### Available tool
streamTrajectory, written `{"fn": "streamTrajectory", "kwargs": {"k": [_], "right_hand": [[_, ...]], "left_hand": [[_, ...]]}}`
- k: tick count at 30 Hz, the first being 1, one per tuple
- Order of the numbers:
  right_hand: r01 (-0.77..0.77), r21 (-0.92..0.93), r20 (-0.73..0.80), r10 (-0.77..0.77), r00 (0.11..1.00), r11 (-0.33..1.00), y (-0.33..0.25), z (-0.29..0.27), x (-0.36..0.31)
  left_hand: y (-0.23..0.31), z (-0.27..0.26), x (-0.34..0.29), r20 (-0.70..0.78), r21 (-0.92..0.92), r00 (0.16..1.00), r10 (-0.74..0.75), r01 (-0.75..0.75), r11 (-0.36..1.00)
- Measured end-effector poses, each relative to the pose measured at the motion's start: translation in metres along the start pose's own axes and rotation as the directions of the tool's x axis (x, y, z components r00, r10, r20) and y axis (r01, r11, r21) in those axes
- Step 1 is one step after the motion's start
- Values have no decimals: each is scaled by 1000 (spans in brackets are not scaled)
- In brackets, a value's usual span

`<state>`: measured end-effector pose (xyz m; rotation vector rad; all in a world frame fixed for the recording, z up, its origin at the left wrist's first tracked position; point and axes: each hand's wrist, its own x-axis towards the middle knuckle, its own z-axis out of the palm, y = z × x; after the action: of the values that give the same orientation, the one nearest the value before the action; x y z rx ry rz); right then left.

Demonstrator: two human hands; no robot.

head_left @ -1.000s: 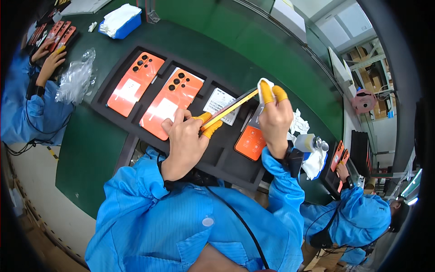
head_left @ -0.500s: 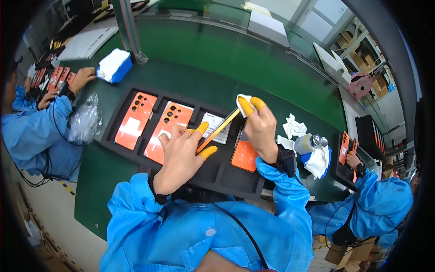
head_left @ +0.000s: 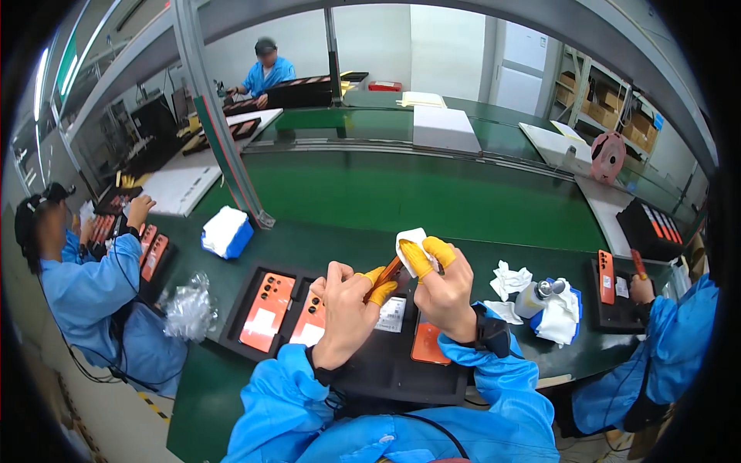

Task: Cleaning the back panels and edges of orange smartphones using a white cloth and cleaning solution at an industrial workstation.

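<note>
Above the black tray (head_left: 405,380) at the near edge of the green worktop (head_left: 204,405), a slim orange phone (head_left: 393,268) is held on a slant between the two hands, one narrow side showing. Left hand (head_left: 349,312): thumb and forefinger, in yellow covers, pinch the phone's lower end. Right hand (head_left: 446,293): covered fingers (head_left: 439,251) grip a folded white cloth (head_left: 410,238) at the phone's upper end; contact between cloth and phone partly hidden. Tray, left edge: one back-up phone (head_left: 266,311), its lenses toward the tray's far edge. Next to it, a second back-up phone (head_left: 310,319), partly covered by the left hand. Toward the middle, a white printed label (head_left: 391,315); toward the right edge, another orange phone (head_left: 429,345), partly behind the right wrist. Near the tray's far left corner: blue box (head_left: 241,241) heaped with white cloths. Beside its left edge: crumpled clear plastic bag (head_left: 191,307). Off its right edge: loose white wipes (head_left: 512,279), a bottle (head_left: 530,301) and a cloth pile (head_left: 557,316). Worktop's right end: co-worker's hand (head_left: 641,288) holding a phone by a second black tray (head_left: 617,316).
</note>
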<state>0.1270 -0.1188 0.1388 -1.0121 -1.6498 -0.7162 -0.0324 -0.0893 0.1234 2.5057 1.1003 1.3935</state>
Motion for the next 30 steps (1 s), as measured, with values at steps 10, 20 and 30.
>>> {"fn": "streamTrajectory", "kwargs": {"k": [10,20,30], "right_hand": [[-28,-134,-171,5,985,991,2,-9,6],[188,40,-88,-184,979,981,-20,-1,-8],[-227,242,-125,262,957,944,-3,-4,-3]], "left_hand": [[-21,15,1,-337,-138,942,2,-52,989],[-30,25,-6,-342,-154,939,-40,-14,988],[-35,28,-18,499,-857,854,-144,464,-224]]}}
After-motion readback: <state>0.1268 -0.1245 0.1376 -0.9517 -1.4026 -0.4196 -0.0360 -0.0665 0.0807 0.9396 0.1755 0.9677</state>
